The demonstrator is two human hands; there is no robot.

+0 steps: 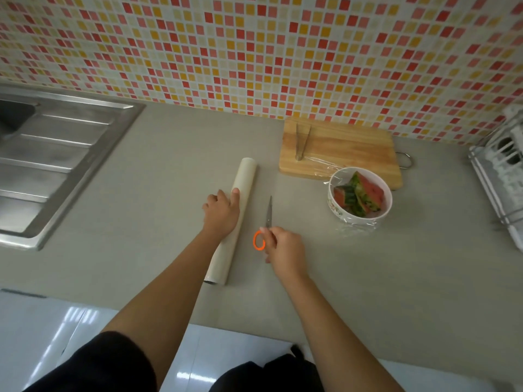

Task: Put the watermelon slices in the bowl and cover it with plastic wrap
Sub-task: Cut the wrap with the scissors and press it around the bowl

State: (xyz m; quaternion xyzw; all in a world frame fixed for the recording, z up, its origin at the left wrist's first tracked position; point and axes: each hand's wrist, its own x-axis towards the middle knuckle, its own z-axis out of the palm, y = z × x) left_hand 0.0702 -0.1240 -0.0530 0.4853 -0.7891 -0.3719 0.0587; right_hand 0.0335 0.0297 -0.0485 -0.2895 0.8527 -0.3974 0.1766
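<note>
Head view: both bare forearms reach forward over the grey matte counter (396,278). The left hand (222,210) lies palm down on the roll (243,193), a long cream cylinder lying on the counter, with the forefinger straight along its top and the other fingers draped off its left side. The right hand (284,250) is curled, fingers pinching the orange loop handle of the scissors (268,213), whose steel blades are together and point away.

Right of them stands the white round bowl (334,206) holding the red, green-rinded wedge slices (365,196). Clear crinkled film (356,226) lies over it, spilling onto the counter and the wooden board (339,145) behind it. Metal tongs (301,142) rest on the board. A ribbed steel sink (56,154) sits far left.
</note>
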